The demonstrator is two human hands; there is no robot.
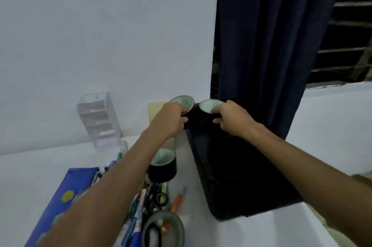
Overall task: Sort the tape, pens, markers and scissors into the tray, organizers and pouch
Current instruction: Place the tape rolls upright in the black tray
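We are holding a roll of black tape in each of our hands: the left hand (171,120) is curling its fingers round the left roll (182,102), and the right hand (231,119) is pinching the right roll (211,105) by its side. Both rolls are sitting side by side, nearly touching, with their open pale-green cores facing up and slightly toward us, so each roll's axis is running roughly upright.

The relation that matters is this: both rolls are hanging just over the far end of the black tray (231,176), whose long axis is running away from us, from the near edge of the table (201,232) toward the wall. The tray is lying directly below and toward us from the hands, and the right hand is the nearer one to its middle; the left hand is hovering at its left rim. We judge that a short lowering is all that is wanted to set both down flat.

Further out, a third tape roll (163,166) is standing left of the tray beneath our left forearm, with pens and markers (136,210), scissors (159,198) and a blue pouch (66,196) nearer us, and a clear organizer (98,120) against the wall.
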